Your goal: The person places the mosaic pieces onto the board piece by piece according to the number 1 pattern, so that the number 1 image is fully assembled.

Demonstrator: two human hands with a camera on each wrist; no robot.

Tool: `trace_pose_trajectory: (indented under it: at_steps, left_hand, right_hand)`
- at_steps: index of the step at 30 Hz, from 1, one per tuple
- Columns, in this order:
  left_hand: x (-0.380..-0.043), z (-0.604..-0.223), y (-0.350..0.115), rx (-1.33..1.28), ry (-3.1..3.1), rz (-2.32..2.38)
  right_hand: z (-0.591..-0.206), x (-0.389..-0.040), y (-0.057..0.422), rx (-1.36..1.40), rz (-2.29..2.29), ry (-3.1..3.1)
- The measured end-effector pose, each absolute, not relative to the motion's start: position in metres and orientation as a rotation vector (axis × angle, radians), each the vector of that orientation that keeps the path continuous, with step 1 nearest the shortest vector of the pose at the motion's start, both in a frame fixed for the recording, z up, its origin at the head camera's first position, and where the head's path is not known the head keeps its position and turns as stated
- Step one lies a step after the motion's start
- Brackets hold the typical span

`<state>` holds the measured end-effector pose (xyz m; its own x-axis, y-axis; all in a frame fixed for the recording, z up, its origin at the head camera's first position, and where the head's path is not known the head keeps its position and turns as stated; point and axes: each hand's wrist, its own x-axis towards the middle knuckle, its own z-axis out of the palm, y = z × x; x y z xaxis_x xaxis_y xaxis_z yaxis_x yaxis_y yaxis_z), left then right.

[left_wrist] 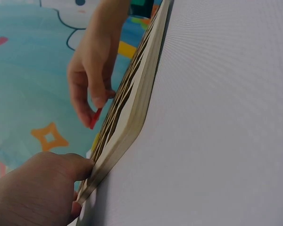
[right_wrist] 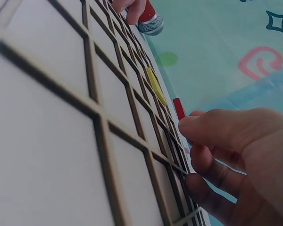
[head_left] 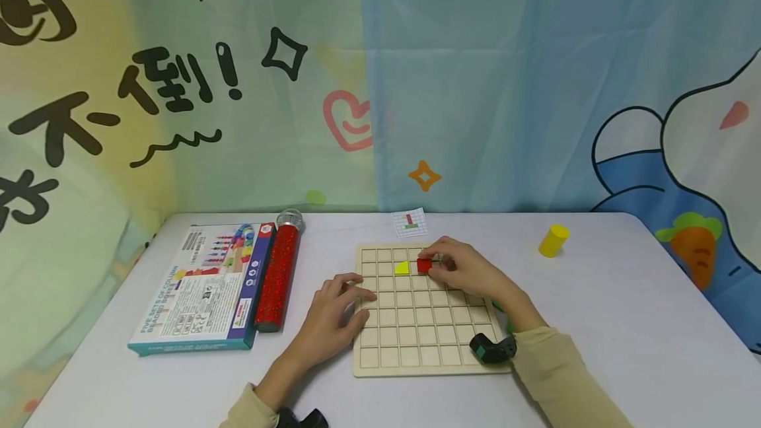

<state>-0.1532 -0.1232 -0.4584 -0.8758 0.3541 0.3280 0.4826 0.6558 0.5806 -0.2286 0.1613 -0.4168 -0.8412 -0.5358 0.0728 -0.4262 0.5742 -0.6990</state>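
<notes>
A pale wooden grid board (head_left: pixel 407 356) lies on the table. My right hand (head_left: pixel 460 266) pinches a small red square tile (head_left: pixel 424 265) over the board's far rows; the right wrist view shows the red tile (right_wrist: pixel 178 108) tilted between thumb and fingers (right_wrist: pixel 212 162). A yellow tile (head_left: pixel 401 267) sits in a cell just left of it. At the board's left edge, my left hand (head_left: pixel 335 316) rests with loosely bent fingers, touching the rim, as the left wrist view also shows with the left hand (left_wrist: pixel 40 190).
A boxed set (head_left: pixel 196 289) and a red glittery microphone (head_left: pixel 277 276) lie at the left. Behind the board is a small printed grid card (head_left: pixel 409 222). A yellow cylinder (head_left: pixel 554 241) stands at the right. Something green (head_left: pixel 509 327) peeks out beside my right wrist.
</notes>
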Motion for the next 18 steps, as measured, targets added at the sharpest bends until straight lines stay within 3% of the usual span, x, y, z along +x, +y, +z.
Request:
trace_pose_trajectory:
  at_steps: [18]
  left_hand:
    - [-0.1535,-0.4575,-0.1225,-0.682,-2.698,-1.025]
  right_hand:
    - [-0.4214,-0.2312,0.1531,-0.833,-1.089,2.664]
